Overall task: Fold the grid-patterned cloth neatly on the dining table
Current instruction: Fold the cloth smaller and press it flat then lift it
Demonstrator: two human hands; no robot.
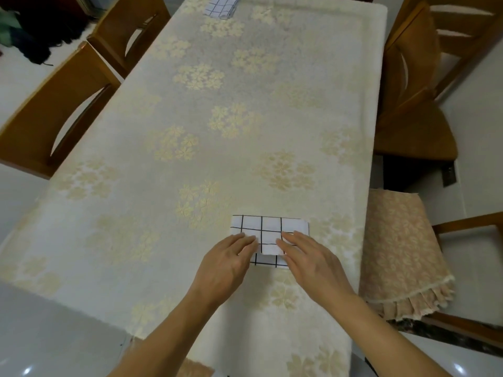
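A white cloth with a black grid (269, 229) lies folded into a small rectangle on the dining table (190, 110), near its front right. My left hand (228, 262) rests flat on the cloth's left near corner, fingers together. My right hand (307, 257) presses flat on its right near part, covering that side. A lower layer of the cloth sticks out toward me between my hands. Neither hand grips the fabric.
A cream tablecloth with gold flower patterns covers the table. More grid-patterned cloth (220, 5) lies at the far end. Wooden chairs (57, 110) stand on the left and right. A chair with a beige floral cushion (400, 254) sits close at my right.
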